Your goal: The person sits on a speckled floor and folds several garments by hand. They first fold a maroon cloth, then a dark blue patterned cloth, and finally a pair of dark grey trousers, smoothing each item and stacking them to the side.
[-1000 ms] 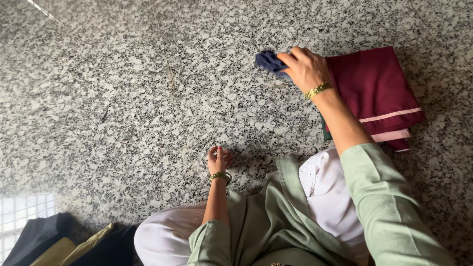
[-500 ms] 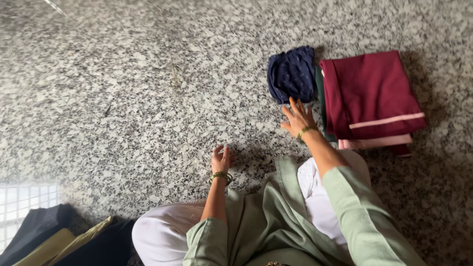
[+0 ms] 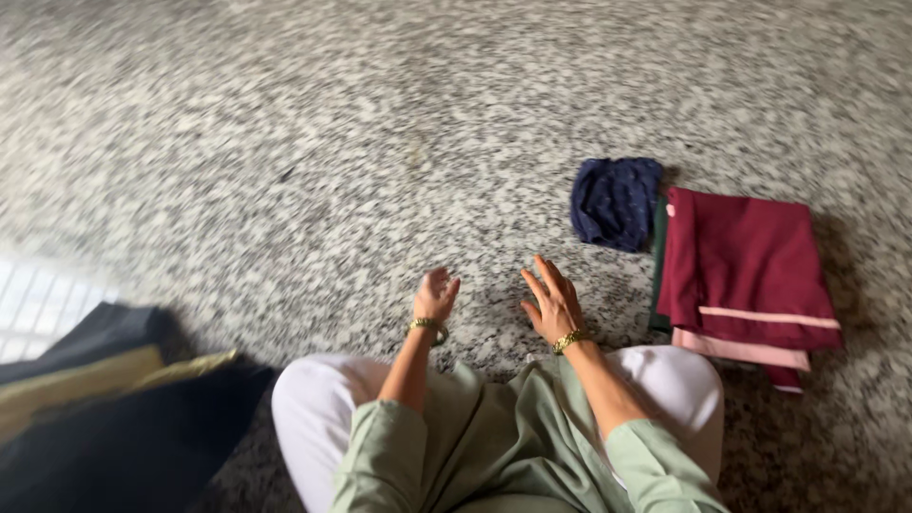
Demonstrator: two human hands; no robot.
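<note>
My left hand (image 3: 435, 296) is loosely curled and my right hand (image 3: 552, 304) is spread open, both holding nothing above the speckled stone floor (image 3: 285, 142) — the folded navy cloth (image 3: 616, 201) lies near, beyond my right hand, touching the maroon folded pile (image 3: 746, 271).

The floor (image 3: 285, 142) is speckled granite — grey, white and black flecks throughout. The small folded cloth (image 3: 616, 201) is navy blue with a faint pattern of tiny pale dots. Beside it, the folded garment (image 3: 746, 256) is deep maroon, crossed by 1 thin pale-pink stripe, with a pink layer and a dark green edge showing beneath. The heap of fabric (image 3: 104, 418) at the lower left is black with mustard-yellow bands. The sleeves are sage green, the trousers white — both wrists carry gold bangles.
</note>
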